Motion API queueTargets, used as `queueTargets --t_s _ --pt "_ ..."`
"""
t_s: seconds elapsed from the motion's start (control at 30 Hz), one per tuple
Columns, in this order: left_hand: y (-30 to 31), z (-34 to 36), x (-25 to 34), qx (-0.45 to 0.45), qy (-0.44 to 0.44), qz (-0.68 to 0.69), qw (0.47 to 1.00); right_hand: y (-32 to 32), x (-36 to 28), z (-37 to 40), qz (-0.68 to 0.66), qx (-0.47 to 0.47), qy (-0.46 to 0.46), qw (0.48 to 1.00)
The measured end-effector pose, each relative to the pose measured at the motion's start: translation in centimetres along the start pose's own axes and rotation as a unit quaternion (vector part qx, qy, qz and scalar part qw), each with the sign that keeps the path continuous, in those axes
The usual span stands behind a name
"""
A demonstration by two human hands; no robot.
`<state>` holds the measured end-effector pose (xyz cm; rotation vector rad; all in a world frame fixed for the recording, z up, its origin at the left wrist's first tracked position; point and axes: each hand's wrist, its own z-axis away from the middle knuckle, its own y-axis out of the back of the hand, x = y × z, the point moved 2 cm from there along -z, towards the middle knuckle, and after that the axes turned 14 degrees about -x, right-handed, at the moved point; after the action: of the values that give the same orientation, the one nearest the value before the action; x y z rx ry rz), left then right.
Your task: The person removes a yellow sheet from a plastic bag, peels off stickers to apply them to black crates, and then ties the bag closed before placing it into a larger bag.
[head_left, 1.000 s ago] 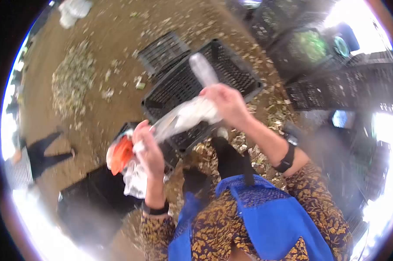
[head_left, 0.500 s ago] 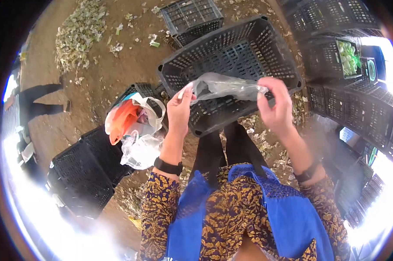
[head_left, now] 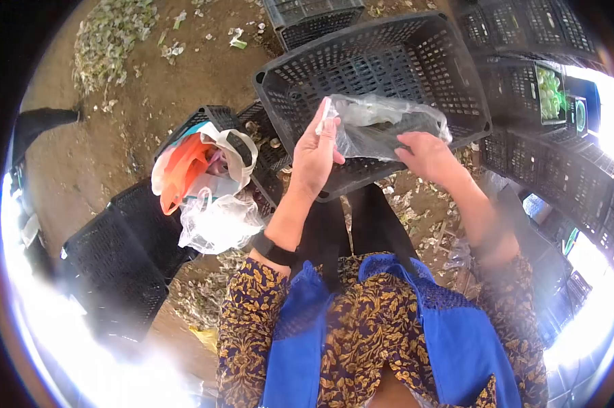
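Note:
A clear plastic bag (head_left: 375, 119) stretches across in front of me, above the near side of a black perforated crate (head_left: 473, 132). My left hand (head_left: 316, 153) is closed on the bag's left edge, pinching it between thumb and fingers. At the lower right of the bag is my right hand (head_left: 429, 160), its fingers pointing left against the plastic and slightly apart. The bag's far right corner sticks out beyond that hand. The crate tilts in view, with its perforated floor visible behind the bag.
Left of the crate lie orange and white bags (head_left: 195, 166) and a crumpled clear bag (head_left: 218, 221). Dark crates (head_left: 120, 245) stand at lower left, another crate (head_left: 314, 17) behind. Stacked crates (head_left: 524, 146) line the right. Vegetable scraps (head_left: 110, 41) are heaped on the ground.
My right hand has left the bag's right end and moved down and left along it. My left hand has shifted right, still gripping the bag, which is spread wider.

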<state>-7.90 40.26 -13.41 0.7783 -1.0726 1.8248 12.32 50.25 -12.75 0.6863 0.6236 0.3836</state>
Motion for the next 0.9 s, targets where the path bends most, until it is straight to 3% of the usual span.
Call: queueTargets --t_s 0.07,0.1,0.17,0.2,0.27,0.3,0.37,0.4,0.43,0.47,0.5,0.57,0.63,0.67,0.7,0.77,0.8,0.87,0.9 --pt "-0.1 0.5 -0.3 -0.001 0.002 -0.019 1.0 -0.5 -0.7 -0.4 0.032 0.078 0.132 0.988" --pt "0.0 0.5 -0.4 -0.007 0.004 -0.041 0.999 -0.4 -1.5 -1.5 0.032 0.077 0.134 0.987" --pt "0.2 0.6 -0.7 0.0 0.0 -0.039 0.999 0.1 -2.9 -4.5 0.057 0.052 0.053 0.996" --pt "0.4 0.6 -0.9 0.004 -0.012 -0.043 0.999 -0.9 -1.8 -6.3 0.056 0.049 0.057 0.996" --pt "0.8 0.6 -1.3 0.013 -0.02 -0.049 0.999 -3.7 0.6 -10.0 0.228 0.159 -0.019 0.961" --pt "1.1 0.6 -1.2 0.036 -0.023 -0.062 0.997 -3.4 0.8 -10.4 0.226 0.156 -0.017 0.961" --pt "1.4 0.4 -0.8 0.06 -0.027 -0.075 0.995 -3.1 2.5 -11.0 0.134 -0.09 -0.159 0.974" --pt "1.2 0.9 0.6 0.142 -0.103 -0.271 0.946 -2.9 2.9 -10.3 0.134 -0.048 -0.115 0.983" --pt "0.3 1.6 2.3 0.217 -0.172 -0.452 0.848 -2.2 2.4 -9.3 0.134 -0.054 -0.115 0.983" --pt "-0.9 2.0 4.0 0.225 -0.233 -0.516 0.793 -1.2 1.6 -8.2 0.105 -0.022 -0.057 0.993" --pt "-2.1 2.6 5.3 0.164 -0.306 -0.521 0.78 0.1 0.7 -6.9 0.076 0.013 0.002 0.997" --pt "-4.6 2.6 4.6 -0.032 -0.336 -0.447 0.828 1.1 0.4 -5.1 0.065 0.045 0.033 0.996" --pt "-6.7 1.2 3.5 -0.091 -0.142 -0.344 0.924 1.3 0.3 -4.1 -0.093 0.106 0.108 0.984" --pt "-6.7 0.0 1.3 -0.03 -0.192 -0.419 0.887 1.6 0.1 -3.2 -0.072 0.068 0.073 0.992" --pt "-6.3 -1.3 -0.3 0.017 -0.189 -0.523 0.831 1.6 0.0 -2.7 -0.073 0.071 0.075 0.992" --pt "-5.3 -3.3 -1.2 0.061 -0.17 -0.614 0.768 1.3 0.2 -2.0 -0.133 0.063 0.064 0.987" --pt "-4.9 -3.5 -1.2 0.06 -0.17 -0.615 0.767 1.3 0.4 -1.7 -0.142 0.057 0.058 0.986" --pt "-3.8 -4.2 -1.6 -0.027 -0.039 -0.66 0.75 1.4 1.4 -1.7 -0.156 0.066 0.045 0.984" --pt "-3.4 -4.2 -1.6 -0.027 -0.04 -0.662 0.748 1.3 2.0 -1.7 -0.171 0.07 0.031 0.982"
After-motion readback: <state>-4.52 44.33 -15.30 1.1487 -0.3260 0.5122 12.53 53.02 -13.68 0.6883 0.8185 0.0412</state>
